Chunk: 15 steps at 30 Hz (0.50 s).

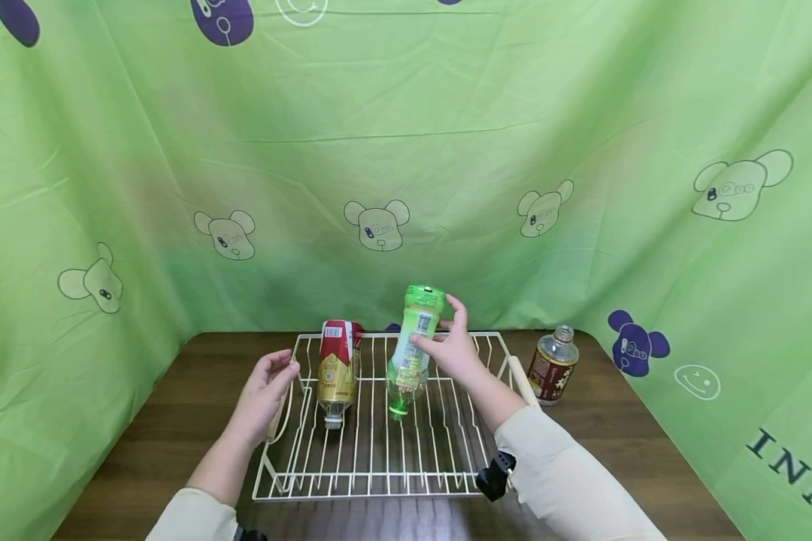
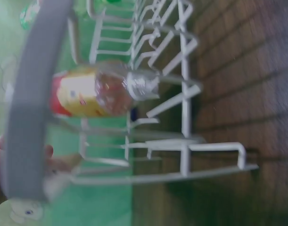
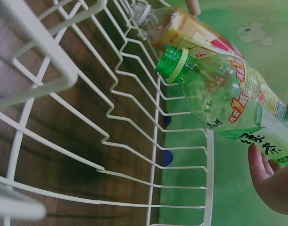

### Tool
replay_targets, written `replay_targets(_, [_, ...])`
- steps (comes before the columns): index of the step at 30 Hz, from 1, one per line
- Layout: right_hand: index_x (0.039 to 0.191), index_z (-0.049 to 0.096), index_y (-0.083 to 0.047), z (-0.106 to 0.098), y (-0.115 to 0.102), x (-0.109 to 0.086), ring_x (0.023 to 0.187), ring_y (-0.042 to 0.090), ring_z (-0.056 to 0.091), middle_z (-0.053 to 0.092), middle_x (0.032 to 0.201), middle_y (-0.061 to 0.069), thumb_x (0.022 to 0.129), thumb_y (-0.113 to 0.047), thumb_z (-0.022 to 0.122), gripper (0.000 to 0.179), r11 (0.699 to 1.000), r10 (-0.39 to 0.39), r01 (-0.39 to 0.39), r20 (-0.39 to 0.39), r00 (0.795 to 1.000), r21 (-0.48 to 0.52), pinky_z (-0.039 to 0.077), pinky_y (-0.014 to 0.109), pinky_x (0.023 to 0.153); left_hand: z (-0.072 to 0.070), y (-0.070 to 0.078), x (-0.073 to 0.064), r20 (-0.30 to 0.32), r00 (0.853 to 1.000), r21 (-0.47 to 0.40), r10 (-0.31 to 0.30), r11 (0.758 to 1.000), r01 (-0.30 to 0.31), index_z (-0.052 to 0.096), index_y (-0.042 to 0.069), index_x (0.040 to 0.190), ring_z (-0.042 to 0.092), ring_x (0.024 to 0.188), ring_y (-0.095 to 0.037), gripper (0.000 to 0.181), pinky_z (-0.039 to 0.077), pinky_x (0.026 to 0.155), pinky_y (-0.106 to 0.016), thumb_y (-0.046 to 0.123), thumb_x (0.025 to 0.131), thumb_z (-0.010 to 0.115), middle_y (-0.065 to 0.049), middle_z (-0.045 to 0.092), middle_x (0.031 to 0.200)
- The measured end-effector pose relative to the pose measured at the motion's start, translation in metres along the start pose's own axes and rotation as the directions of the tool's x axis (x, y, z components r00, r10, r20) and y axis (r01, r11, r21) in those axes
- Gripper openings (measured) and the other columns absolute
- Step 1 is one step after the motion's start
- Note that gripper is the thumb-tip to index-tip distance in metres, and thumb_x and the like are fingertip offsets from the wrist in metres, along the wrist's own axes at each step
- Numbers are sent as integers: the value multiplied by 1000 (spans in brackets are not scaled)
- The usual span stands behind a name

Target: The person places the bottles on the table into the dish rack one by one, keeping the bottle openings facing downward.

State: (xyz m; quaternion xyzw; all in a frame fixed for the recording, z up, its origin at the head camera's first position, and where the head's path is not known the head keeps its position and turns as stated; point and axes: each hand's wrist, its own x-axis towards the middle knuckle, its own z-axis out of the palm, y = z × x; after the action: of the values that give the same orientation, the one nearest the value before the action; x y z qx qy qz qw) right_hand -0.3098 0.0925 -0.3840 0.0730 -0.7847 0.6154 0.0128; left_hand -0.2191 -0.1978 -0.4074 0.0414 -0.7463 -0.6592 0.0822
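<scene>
White wire rack point(image 1: 352, 497) on wood-grain desk point(image 1: 622, 451) carries a red-and-yellow bottle point(image 1: 338, 368), neck down. Green bottle point(image 1: 409, 364) tilted, neck down over rack, right of it; contact with wires unclear. Right grip point(image 1: 456, 349) closed round green bottle, thumb on label side. Left grip point(image 1: 260, 394) partly open, fingers loosely bent, has hold of nothing, beside rack's left side. Clear bottle point(image 1: 552, 372), dark red label, upright on desk right of rack. Green label reads 绿茶; cloth point(image 1: 446, 98) shows "INN". Bottles see-through, ribbed green neck.
</scene>
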Motion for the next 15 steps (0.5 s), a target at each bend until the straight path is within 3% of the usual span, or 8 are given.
replay_targets(7, [155,7,-18,7,4,8,120,48,55,42,140,33,83,-11,74,99,998,26,-25,21,999,-63,53,54,92,-15,-16,3,-29,999,87,-46,995,49,33,-8,143,31,143,-41,53,25,118,-50,16,100,52,-30,34,151])
replay_targets(15, [155,9,-17,17,8,14,117,47,58,47,135,34,81,-9,76,100,995,18,-13,47,999,-95,52,55,93,-22,-35,7,100,990,111,-103,990,91,13,-8,153,19,146,-46,65,18,120,-52,13,102,47,-32,15,158])
